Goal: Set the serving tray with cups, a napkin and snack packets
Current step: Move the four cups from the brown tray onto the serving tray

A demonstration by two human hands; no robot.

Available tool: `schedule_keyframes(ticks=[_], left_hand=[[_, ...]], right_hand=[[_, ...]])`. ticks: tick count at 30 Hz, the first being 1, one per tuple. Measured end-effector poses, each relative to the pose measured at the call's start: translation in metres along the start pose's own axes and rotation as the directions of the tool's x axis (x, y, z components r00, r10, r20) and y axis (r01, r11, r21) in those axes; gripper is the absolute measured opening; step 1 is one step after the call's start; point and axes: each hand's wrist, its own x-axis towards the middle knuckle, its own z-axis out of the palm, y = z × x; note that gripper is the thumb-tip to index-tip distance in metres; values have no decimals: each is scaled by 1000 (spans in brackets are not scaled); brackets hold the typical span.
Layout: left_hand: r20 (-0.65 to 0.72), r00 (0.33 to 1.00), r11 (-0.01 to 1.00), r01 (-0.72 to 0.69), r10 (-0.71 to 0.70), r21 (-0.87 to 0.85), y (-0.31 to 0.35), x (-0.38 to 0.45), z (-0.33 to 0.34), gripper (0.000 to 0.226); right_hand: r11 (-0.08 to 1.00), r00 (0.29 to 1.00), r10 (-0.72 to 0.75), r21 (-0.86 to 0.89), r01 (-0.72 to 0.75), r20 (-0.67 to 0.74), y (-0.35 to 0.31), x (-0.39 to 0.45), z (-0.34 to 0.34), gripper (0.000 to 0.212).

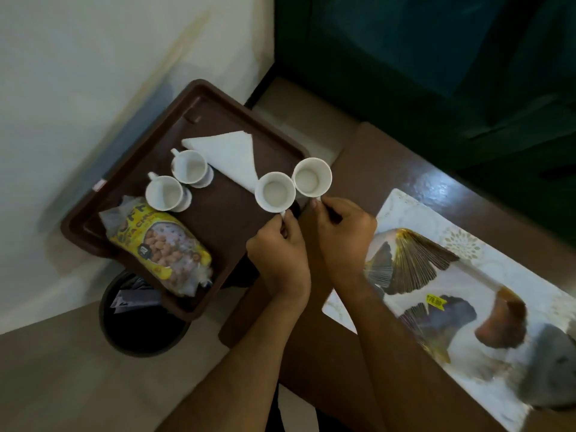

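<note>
Closest to the lens are two bare forearms coming up from the bottom edge, each ending in a hand with a cup. The left hand has its fingers curled in, pinching the handle of a small white cup, and the right hand does the same with a second white cup. Both cups are plain, round and smooth-looking, empty inside, rims nearly touching, at the near right edge of the tray; can't tell if they're resting on it or just above it.

The tray is a dark brown rectangle with rounded corners and a raised lip, looks like moulded plastic. It hangs off the end of the bench, a glossy brown top that catches a bluish glare. On the tray there's a white napkin folded into a triangle with a slightly fuzzy texture, lying flat near the far side. Left of it are two more white cups, each on a little saucer, handles pointing away. At the near left end lies a crinkly yellow and clear snack packet full of round brownish bits.

A glossy placemat with fan-shaped leaf prints and a yellow price sticker lies on the bench to the right. A round dark bin stands on the floor under the tray's corner.
</note>
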Motion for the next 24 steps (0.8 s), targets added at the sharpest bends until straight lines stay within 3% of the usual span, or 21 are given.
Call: schedule_keyframes(ticks=[7,14,18,24], left_hand=[[195,980,998,-53,49,17,26,-69,37,28],[323,930,978,-203,175,57,35,-127,64,38],[384,897,964,-259,218,57,37,-157,76,35],[460,856,956,-290,238,45,31,-196,84,41]], right_hand=[[996,986,84,-31,-89,-141,58,-12,-71,10],[972,945,232,11,-235,-231,107,-40,-125,16],[959,914,276,30,-280,-296,126,-62,-152,9],[936,874,342,45,-348,-346,156,-92,-178,14]])
